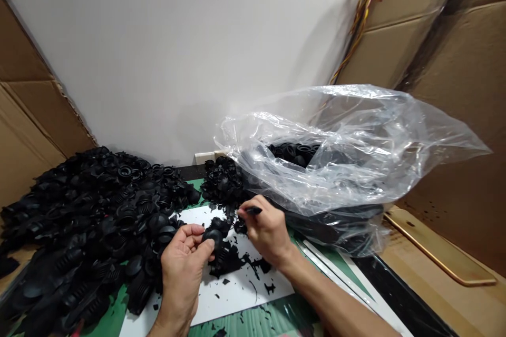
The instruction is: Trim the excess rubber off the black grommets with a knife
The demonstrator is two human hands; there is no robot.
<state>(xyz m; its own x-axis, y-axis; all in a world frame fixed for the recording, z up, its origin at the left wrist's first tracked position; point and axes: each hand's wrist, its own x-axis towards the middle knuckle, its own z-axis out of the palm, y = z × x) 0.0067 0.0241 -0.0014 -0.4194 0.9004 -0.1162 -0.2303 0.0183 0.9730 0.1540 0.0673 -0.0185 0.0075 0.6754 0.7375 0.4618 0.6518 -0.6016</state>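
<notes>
My left hand [184, 258] pinches a round black rubber part [212, 239] between thumb and fingers, over a white board [237, 300]. To its right, my right hand [266, 229] is closed around a slim black tool [253, 210]; its working end cannot be made out. Torn black scraps [227, 260] lie on the board beneath and between both hands. Left of my left hand spreads a big heap of black rubber parts [118, 195], some ribbed and some ring-shaped.
A clear plastic bag [356, 179] holding black rings [296, 152] stands at the right. Behind my hands is a small pile of black scraps [223, 181]. A gold phone-shaped object [443, 247] lies far right. Cardboard [462, 89] flanks the white wall [197, 52]; twisted wires [363, 5] hang there.
</notes>
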